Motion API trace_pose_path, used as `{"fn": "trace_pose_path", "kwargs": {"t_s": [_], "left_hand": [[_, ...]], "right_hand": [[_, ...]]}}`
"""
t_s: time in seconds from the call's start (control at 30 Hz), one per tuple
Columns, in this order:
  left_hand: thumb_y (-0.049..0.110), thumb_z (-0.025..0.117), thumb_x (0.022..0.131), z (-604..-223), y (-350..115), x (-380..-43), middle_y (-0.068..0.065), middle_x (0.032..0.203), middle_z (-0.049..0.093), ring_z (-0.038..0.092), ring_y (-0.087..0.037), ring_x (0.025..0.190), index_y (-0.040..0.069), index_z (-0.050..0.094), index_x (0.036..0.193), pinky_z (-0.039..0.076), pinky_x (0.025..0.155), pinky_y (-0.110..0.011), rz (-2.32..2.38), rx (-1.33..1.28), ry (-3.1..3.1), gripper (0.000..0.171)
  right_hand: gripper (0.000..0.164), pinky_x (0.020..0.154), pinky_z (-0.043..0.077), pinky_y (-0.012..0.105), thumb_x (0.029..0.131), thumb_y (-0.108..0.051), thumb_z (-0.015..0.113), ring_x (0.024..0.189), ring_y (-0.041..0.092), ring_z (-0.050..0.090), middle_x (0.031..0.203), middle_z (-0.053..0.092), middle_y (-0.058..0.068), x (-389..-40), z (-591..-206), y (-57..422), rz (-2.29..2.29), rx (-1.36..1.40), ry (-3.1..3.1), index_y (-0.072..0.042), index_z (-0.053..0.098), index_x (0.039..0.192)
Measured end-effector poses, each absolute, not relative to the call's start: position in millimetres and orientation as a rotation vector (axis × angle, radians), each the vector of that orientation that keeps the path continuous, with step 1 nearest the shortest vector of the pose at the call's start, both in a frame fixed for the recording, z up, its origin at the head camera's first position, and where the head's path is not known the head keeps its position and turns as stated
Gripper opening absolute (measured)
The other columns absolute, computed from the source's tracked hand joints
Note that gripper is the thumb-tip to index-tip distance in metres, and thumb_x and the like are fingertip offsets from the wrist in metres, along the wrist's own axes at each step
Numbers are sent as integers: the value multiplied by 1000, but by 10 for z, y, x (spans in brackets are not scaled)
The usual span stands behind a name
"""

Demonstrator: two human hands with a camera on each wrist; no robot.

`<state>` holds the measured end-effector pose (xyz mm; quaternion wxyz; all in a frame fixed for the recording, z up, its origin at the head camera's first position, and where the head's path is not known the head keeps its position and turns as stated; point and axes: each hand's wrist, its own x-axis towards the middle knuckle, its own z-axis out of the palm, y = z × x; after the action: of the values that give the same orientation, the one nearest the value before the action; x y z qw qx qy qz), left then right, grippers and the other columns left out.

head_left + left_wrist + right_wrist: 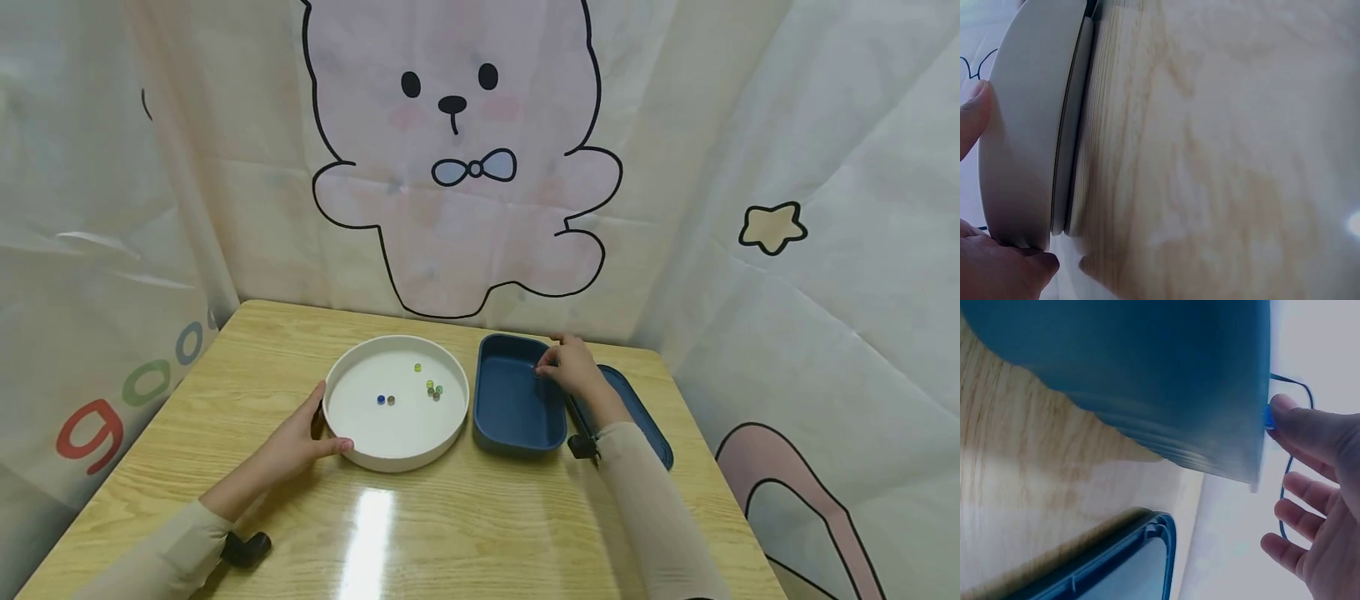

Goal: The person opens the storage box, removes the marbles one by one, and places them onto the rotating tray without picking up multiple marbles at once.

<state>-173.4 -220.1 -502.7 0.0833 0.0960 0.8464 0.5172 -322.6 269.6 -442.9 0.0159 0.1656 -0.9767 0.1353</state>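
From the head view, a round white tray (397, 403) sits near the middle of the wooden table (465, 533), with a few small beads (432, 389) scattered on its floor: a yellow-green one toward twelve o'clock, a cluster just right of centre, and a blue and a brown one side by side near the middle. The left hand (303, 437) rests against the tray's rim at about eight o'clock, thumb along the front wall and fingers curved round the outer side, which looks like a way of steadying the tray so it does not slide. At three o'clock from the tray, just beside it, stands a dark blue box (517, 396), open and apparently empty, and its lid (637, 412) lies flat on the table along the box's right side. The right hand (573, 367) hovers over the box's far right corner with fingertips drawn together; whether a bead is between them is too small to tell here. In the left wrist view, the tray's white wall (1029, 125) fills the left side, with a fingertip (972, 119) touching it and the thumb (1004, 272) pressed at its base. In the right wrist view, the blue box (1147, 375) looms close, and the thumb and forefinger pinch a small blue bead (1267, 417) right at the box's edge, the other fingers (1304, 494) loosely spread below; the lid's rim (1141, 540) shows at six o'clock.
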Motion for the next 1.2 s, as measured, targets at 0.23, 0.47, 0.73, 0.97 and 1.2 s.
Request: {"fn": "trace_pose_path", "kwargs": {"t_s": [0.23,0.47,0.73,0.97,1.2], "left_hand": [[33,85,86,-5025,-2182,-1724,-28,169,-5,3,-50,154,1,-10,162,15,121,-67,1549,302,2518,126],[37,84,86,-5042,-2184,-1723,-27,169,-5,3,-49,155,0,-11,162,14,121,-66,1502,275,2542,126],[39,83,86,-5056,-2173,-1719,-27,169,-4,3,-49,155,0,-10,162,15,121,-67,1500,275,2542,127],[41,84,85,-5048,-2210,-1746,-27,169,-3,3,-49,155,0,-10,162,14,121,-67,1483,268,2560,129],[38,85,85,-5054,-2219,-1751,-28,169,-4,3,-49,155,-2,-10,162,14,121,-67,1493,278,2547,128]], "right_hand": [[10,115,32,64,96,-20,75,143,47,34,154,42,21,-3138,-4280,2739,738,518,-2988,-11,76,95],[12,114,32,60,97,-24,73,140,40,36,146,47,15,-3134,-4163,2659,900,567,-2911,-12,74,99],[10,108,40,56,96,-21,74,127,33,48,129,54,10,-3102,-4030,2437,1036,660,-2834,-12,75,100],[15,104,44,54,98,-29,72,120,27,50,123,55,6,-3137,-3946,2220,1082,728,-2821,-16,75,106],[14,103,47,50,96,-28,74,115,26,53,119,57,5,-3178,-3952,1944,1129,764,-2824,-17,76,105]]}}
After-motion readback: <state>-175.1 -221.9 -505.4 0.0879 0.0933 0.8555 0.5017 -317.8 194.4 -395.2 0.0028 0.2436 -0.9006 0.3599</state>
